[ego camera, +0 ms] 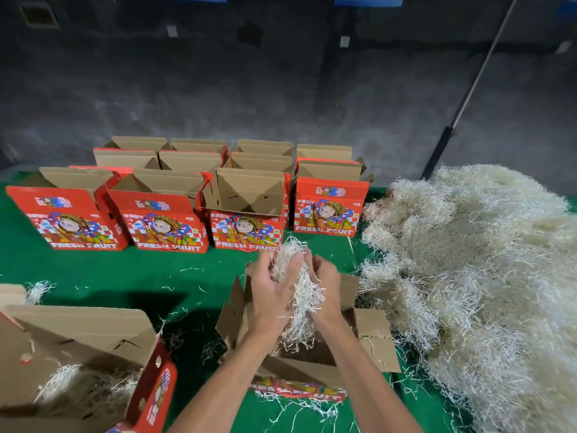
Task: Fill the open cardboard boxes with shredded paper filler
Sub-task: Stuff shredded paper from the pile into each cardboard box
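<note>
1. Two hands are seen at centre frame: the left hand (271, 287) and right hand (324, 284) are cupped together, fingers curled round a wad (299, 295) of pale filler, held over the near box (299, 348) at lower centre.
2. One box (71, 360) at lower left is judged partly filled; strands are visible inside it.
3. A dozen or so boxes (246, 195) in rows across mid-frame are seen open, and those whose insides show hold no filler, so most of the task is judged left.
4. The pile (487, 276) along the right edge is large, loose and tangled; stray shreds are scattered on the green table (125, 276).
</note>
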`<state>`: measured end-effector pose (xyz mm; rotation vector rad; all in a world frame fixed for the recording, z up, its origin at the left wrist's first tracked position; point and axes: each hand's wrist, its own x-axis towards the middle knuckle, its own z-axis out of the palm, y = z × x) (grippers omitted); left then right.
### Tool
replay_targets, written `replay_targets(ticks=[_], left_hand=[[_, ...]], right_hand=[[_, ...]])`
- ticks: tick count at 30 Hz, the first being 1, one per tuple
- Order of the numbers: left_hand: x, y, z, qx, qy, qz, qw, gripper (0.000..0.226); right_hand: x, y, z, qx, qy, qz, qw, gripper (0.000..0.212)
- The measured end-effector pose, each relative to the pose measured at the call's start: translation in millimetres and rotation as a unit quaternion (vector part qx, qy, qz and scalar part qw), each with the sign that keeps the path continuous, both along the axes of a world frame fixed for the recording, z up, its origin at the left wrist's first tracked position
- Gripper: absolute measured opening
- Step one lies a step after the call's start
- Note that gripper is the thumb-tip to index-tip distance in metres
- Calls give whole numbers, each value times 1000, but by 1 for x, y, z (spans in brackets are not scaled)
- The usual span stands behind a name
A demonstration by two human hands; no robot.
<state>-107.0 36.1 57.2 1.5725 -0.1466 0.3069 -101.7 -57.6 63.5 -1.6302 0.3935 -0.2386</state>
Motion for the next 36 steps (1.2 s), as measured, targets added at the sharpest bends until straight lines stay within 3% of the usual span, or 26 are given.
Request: replay_targets(ticks=[2, 4, 6, 8, 12, 16, 19, 22, 23, 25, 26, 31, 34, 36], left_hand=[[4, 3, 5, -28, 19, -36, 999, 43], [16, 15, 11, -58, 46, 2, 997, 52], [26, 25, 18, -109, 106, 72, 986, 52], [26, 19, 14, -164, 186, 54, 967, 45], [9, -1, -13, -95, 359, -23, 928, 33], [32, 44, 0, -82, 248, 87, 961, 52], [24, 35, 0, -20, 224, -6, 974, 66], [5, 5, -7, -7, 122, -66, 990, 74], [3, 0, -11, -4, 89, -60, 994, 72], [3, 5, -8, 72, 2, -21, 997, 42], [6, 13, -5, 97, -22, -8, 995, 38], [35, 49, 15, -87, 50, 46, 994, 49], [14, 14, 23, -36, 95, -56, 993, 40], [-1, -7, 24, -30, 146, -81, 985, 78]], right_hand=[[-3, -3, 8, -35, -21, -9, 999, 45], [-4, -16, 15, -28, -28, -32, 999, 44], [-3, -29, 16, -9, -29, -68, 997, 44], [-2, -25, 14, -1, -45, -105, 993, 45], [-1, -6, 7, -59, -56, -49, 995, 45], [-7, -53, 7, -59, -69, -107, 990, 48], [-8, -37, 9, -49, -84, -99, 990, 47], [-5, -8, 12, -85, -85, -18, 993, 47], [-4, -8, 14, -103, -88, -12, 991, 46], [-3, -22, 21, -97, -87, -21, 991, 45], [-3, -34, 26, -79, -86, -31, 993, 45], [-5, -79, 45, 15, -112, -102, 988, 45], [0, -38, 40, -26, -118, -47, 992, 48], [2, -13, 32, -7, -110, -4, 994, 52]])
